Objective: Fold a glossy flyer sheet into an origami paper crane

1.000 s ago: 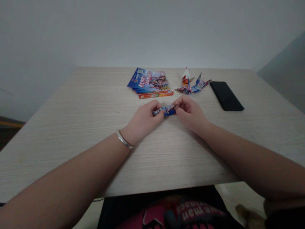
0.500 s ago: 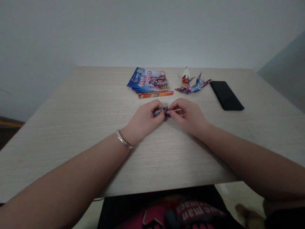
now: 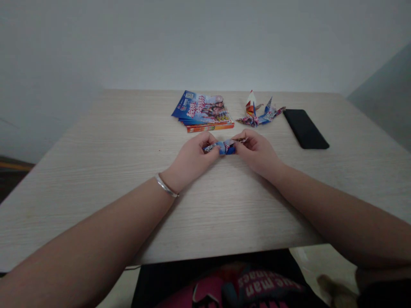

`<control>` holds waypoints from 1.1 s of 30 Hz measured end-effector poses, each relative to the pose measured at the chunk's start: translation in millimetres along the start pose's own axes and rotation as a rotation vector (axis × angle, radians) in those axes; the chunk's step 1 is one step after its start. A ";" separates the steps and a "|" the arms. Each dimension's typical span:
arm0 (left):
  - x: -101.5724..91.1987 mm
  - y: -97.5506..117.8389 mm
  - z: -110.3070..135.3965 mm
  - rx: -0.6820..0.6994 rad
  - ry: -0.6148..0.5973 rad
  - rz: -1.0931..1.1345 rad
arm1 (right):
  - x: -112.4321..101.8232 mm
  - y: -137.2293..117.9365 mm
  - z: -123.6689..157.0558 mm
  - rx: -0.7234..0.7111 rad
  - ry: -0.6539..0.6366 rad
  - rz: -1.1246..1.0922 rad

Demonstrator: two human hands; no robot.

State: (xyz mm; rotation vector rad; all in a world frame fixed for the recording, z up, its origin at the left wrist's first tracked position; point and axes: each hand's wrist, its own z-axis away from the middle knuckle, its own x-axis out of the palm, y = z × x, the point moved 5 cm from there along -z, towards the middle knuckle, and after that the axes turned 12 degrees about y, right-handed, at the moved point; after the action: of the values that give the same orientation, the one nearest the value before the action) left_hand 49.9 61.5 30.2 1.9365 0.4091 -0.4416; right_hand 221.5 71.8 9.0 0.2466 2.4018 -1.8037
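Between my two hands, just above the table or on it, is a small folded piece of printed paper point(image 3: 227, 147), blue with patterned parts. My left hand point(image 3: 196, 155) pinches its left end between thumb and fingers. At the right end, my right hand point(image 3: 257, 150) grips it in the same way. Part of the paper lies hidden behind my fingers. Beyond my hands lie folded paper cranes point(image 3: 261, 117) in blue, red and white print.
A stack of printed paper sheets point(image 3: 205, 109) lies behind my left hand, fanned at its front edge. To the right of the cranes rests a black phone point(image 3: 306, 129). The pale wooden table point(image 3: 96, 162) meets a wall point(image 3: 205, 47) at the back.
My hands have drawn slightly apart, the right one shifting a little rightward. More of the folded paper's blue surface now shows between them.
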 end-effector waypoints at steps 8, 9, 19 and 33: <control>2.6 5.8 3.8 0.092 -0.037 -0.025 | 5.3 2.6 -0.5 0.135 -0.017 -0.074; 3.2 4.9 3.7 0.083 -0.042 -0.009 | 6.0 2.9 -0.7 0.147 -0.024 -0.085; -0.7 0.9 0.0 -0.091 -0.061 -0.007 | 3.4 0.4 0.2 0.231 0.037 -0.193; 2.2 -10.9 -2.3 -0.173 -0.057 0.202 | 4.1 -0.6 7.3 0.664 0.107 -0.537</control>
State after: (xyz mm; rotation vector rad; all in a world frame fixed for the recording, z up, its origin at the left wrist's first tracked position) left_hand 46.9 67.9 21.4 1.7721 0.2045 -0.3179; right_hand 217.4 64.8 6.8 -0.2865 1.9550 -2.8568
